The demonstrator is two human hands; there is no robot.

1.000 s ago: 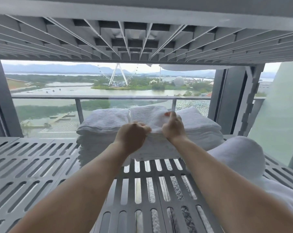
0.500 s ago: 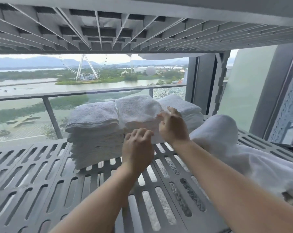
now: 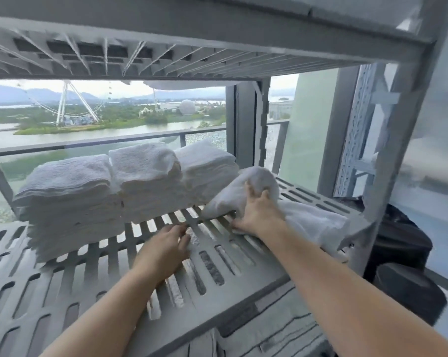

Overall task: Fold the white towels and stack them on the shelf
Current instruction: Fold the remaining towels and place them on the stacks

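Right now my right hand lies on the loose towel, fingers spread and pressing into its bunched end, though I cannot tell whether they have closed on the cloth. That towel sprawls along the right edge of the shelf, its long axis running from just beside the stacks of folded towels at the back out toward the front right corner. My left hand rests flat and empty on the slats nearer the front edge, left of the towel, so I judge the right should draw it forward for folding.
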